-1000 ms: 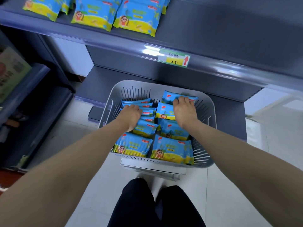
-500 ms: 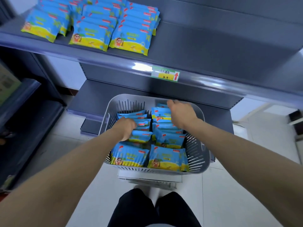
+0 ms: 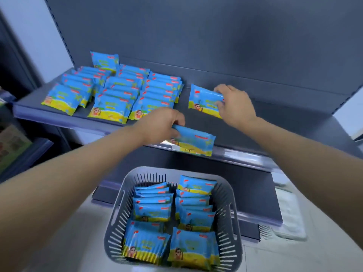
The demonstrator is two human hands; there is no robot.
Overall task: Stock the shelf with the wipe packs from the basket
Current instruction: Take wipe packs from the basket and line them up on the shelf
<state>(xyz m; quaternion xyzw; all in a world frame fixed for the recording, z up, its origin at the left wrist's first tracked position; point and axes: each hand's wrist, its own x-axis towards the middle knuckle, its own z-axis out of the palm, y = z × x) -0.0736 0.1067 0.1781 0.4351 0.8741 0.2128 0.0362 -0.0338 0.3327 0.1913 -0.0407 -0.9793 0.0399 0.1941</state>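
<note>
No lettering can be read. The wipe packs (image 3: 110, 107) on the shelf (image 3: 59, 114) and in the basket (image 3: 233, 213) each carry a small red brand patch near a top corner and pale printing on blue, all blurred. Two dark marks at the shelf's front rail, below the wipe pack (image 3: 196, 142) in the left hand (image 3: 163, 124), are illegible.

Grey shelf (image 3: 290, 116) — blue-yellow wipe packs (image 3: 117, 95) lie in overlapping rows on left part; upright pack (image 3: 105, 60) stands behind rows, near back panel.
</note>
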